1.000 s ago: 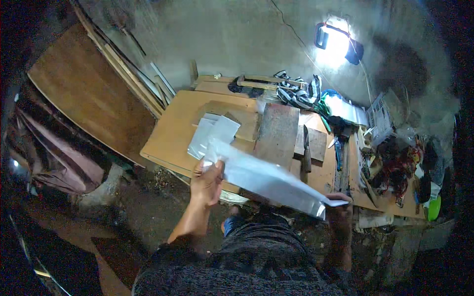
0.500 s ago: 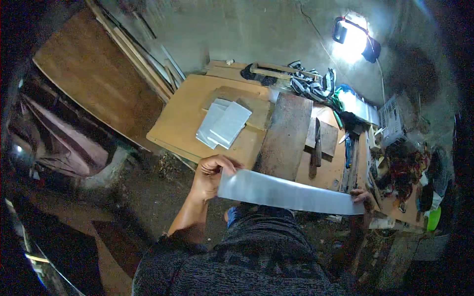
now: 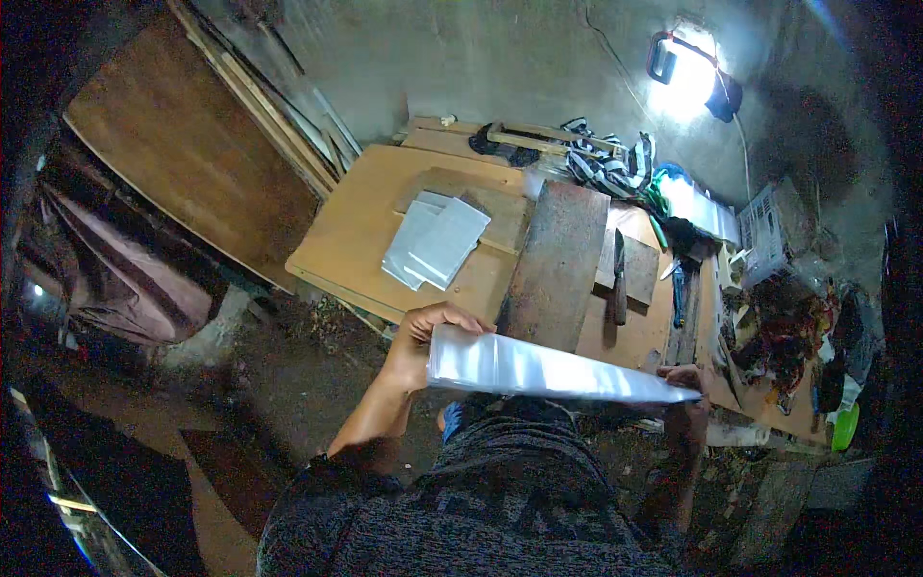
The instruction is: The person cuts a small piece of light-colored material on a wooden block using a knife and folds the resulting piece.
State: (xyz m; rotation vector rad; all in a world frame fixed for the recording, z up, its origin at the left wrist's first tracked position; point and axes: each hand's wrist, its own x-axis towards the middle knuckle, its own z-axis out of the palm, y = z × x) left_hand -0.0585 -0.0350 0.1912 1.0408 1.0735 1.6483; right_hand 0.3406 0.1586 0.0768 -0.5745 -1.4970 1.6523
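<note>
A long strip of shiny, translucent plastic (image 3: pixel 553 367) is stretched between my hands in front of my body. My left hand (image 3: pixel 433 337) is closed on its left end. My right hand (image 3: pixel 685 385), partly behind the strip, grips the right end. On the wooden workbench (image 3: pixel 336 221) beyond lie pale plastic pieces (image 3: pixel 433 240) in a small overlapping pile. A long, worn wooden board (image 3: pixel 553 250) lies beside them. Right of that, a dark-handled knife (image 3: pixel 618 279) rests by a smaller board, and scissors with blue handles (image 3: pixel 680 298) lie farther right.
Panels and planks (image 3: pixel 183 154) lean on the left. Striped cloth (image 3: pixel 611 168) lies along the bench's back. A work lamp (image 3: pixel 687 77) hangs on the wall. A white crate (image 3: pixel 764 236), a heap of dark red material (image 3: pixel 779 332) and a green container (image 3: pixel 844 428) are at the right.
The plastic has moved down and back from over the pale pile, which is now uncovered. Its right end and my right hand have shifted slightly. The view has also shifted.
</note>
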